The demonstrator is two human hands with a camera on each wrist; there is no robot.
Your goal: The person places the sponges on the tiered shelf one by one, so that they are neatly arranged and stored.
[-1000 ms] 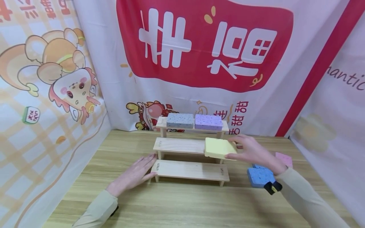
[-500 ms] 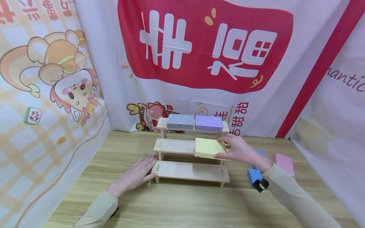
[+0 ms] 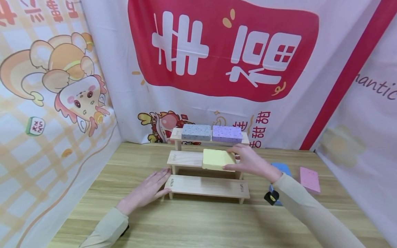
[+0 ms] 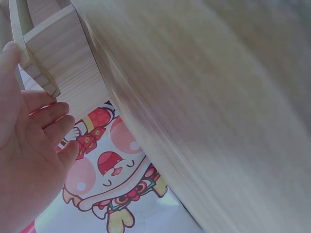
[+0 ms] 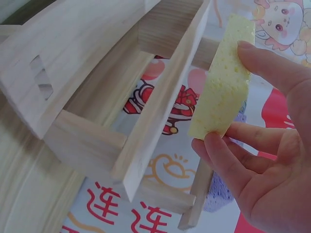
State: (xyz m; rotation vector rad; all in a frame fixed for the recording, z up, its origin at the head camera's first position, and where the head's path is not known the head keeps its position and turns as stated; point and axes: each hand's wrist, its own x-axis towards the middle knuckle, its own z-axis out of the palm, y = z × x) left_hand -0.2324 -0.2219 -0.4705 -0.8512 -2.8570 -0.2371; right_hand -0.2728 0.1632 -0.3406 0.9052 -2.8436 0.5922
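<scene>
A pale yellow sponge block (image 3: 218, 159) is over the middle step of a three-tier wooden rack (image 3: 211, 186). My right hand (image 3: 249, 162) pinches its right end, thumb on the near side and fingers on the far side. In the right wrist view, a small gap shows between the sponge (image 5: 224, 80) and the plank beside it. My left hand (image 3: 147, 189) rests at the rack's left end, fingers extended and thumb by the lowest step. The left wrist view shows its fingertips (image 4: 58, 109) at a wooden end piece. Grey-blue (image 3: 196, 132) and purple (image 3: 227, 134) sponges lie side by side on the top step.
On the table (image 3: 198, 224) right of the rack lie a pink sponge (image 3: 309, 179) and a blue sponge (image 3: 281, 168). More blue shows beneath my right sleeve, partly hidden. Printed cloth (image 3: 223, 51) hangs close behind the rack and along both sides.
My right hand has carried the yellow sponge leftward along the middle step, from its right end toward its centre. More of the pink sponge shows. My left hand has stayed in place.
</scene>
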